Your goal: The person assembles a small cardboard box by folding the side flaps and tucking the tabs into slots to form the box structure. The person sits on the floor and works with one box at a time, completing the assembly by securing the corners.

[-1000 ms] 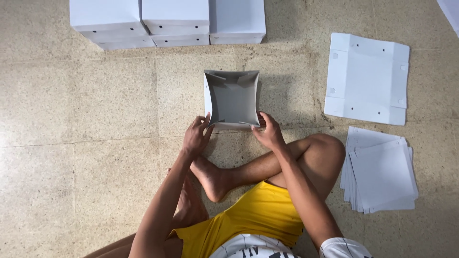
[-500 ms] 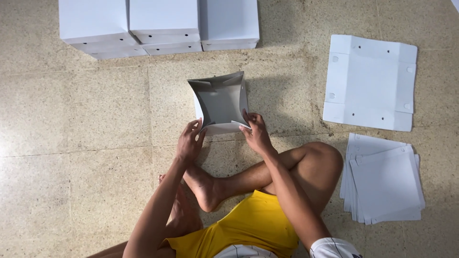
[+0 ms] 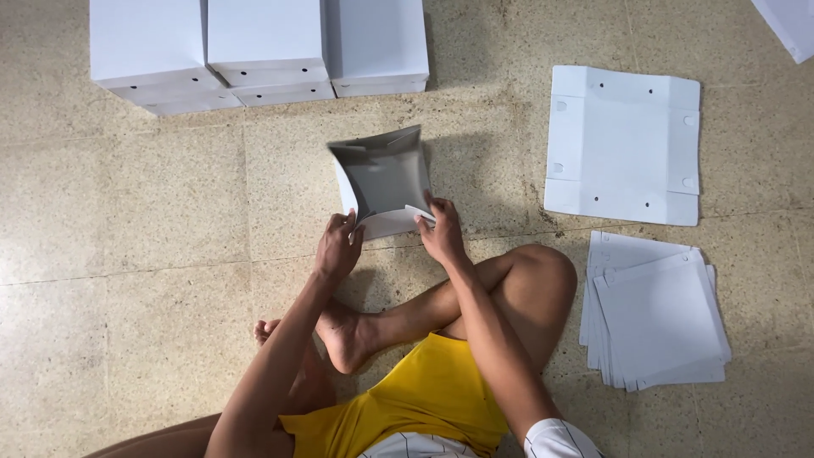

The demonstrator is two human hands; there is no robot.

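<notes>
Hands [image 3: 339, 246] [image 3: 441, 231] fold smooth white cardboard box [image 3: 381, 178].

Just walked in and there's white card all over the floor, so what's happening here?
A person sits cross-legged on the floor, both hands on a half-folded white cardboard box. The left hand grips its near left edge and the right hand pinches a flap at the near right corner. Finished white boxes stand in a row beyond it. One flat unfolded sheet lies to the right, with a stack of flat sheets beside the knee.
</notes>
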